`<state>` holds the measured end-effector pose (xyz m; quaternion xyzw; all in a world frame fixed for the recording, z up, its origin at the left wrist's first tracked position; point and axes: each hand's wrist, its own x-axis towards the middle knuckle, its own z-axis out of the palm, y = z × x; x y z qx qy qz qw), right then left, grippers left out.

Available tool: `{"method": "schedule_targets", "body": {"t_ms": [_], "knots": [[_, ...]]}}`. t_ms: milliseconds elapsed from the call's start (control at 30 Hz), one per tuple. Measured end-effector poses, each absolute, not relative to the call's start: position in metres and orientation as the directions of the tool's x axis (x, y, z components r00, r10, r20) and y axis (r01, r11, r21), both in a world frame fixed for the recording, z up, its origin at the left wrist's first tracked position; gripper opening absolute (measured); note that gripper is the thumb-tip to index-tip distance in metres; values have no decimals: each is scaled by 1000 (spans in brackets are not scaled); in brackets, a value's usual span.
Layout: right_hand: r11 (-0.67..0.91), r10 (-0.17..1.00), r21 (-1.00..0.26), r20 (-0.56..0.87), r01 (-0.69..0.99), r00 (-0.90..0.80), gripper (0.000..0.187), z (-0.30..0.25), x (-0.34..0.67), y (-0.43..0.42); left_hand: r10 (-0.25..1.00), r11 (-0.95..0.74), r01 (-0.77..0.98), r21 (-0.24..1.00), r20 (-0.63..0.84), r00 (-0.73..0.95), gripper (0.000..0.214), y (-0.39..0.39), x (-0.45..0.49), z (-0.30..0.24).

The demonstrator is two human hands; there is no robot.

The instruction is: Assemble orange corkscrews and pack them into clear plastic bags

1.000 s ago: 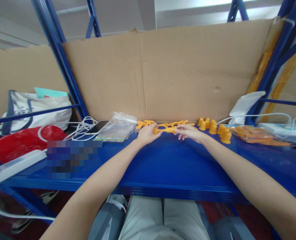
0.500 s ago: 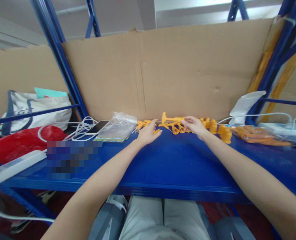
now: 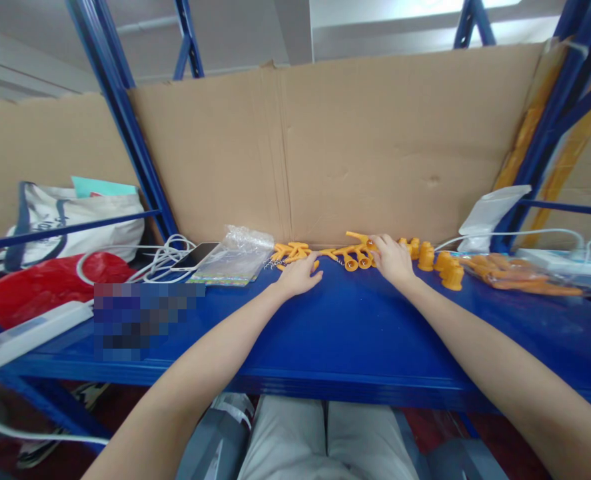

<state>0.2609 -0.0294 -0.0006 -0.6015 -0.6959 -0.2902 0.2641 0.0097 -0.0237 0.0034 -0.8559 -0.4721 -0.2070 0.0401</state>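
My left hand rests over small orange plastic pieces that have short metal chains. Its fingers reach forward and the thumb stands apart; nothing shows held in it. In my right hand, the curled fingers are closed on an orange plastic piece with a stick-like end pointing left. The fingers hide the rest of that piece. Between both hands lie several orange pieces with round, hollow ends. Just right of my right hand, several stubby orange caps stand in a row.
A clear bag of orange parts lies to the right. On the left are clear plastic bags, a phone, white cables and a red bag. A cardboard sheet stands behind the blue shelf.
The T-shaped orange piece in my right hand has been lowered and turned, so its crosspiece no longer shows at the left. My left hand has settled lower onto the pieces.
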Motion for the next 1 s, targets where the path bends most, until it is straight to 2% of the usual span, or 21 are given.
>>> {"method": "schedule_targets", "body": {"t_ms": [200,333,700,833,933,1000], "knots": [[163,724,333,599,929,-341,38,-8,246,-26,795,-556,822,122,369,482,45,-22,9,3],[165,765,396,526,903,-371,40,-8,244,-25,787,-567,815,119,371,494,44,-22,9,3],[163,816,285,500,945,-291,43,-8,240,-28,751,-603,793,83,394,530,30,-14,8,-3],[179,814,254,504,950,-288,46,-9,240,-29,678,-659,751,-39,400,616,30,-8,9,-2],[198,816,232,500,952,-291,50,-11,241,-28,645,-690,710,-141,327,691,39,-2,18,3],[215,818,213,494,953,-295,52,-13,242,-27,635,-712,684,-160,270,724,47,5,29,6]]}}
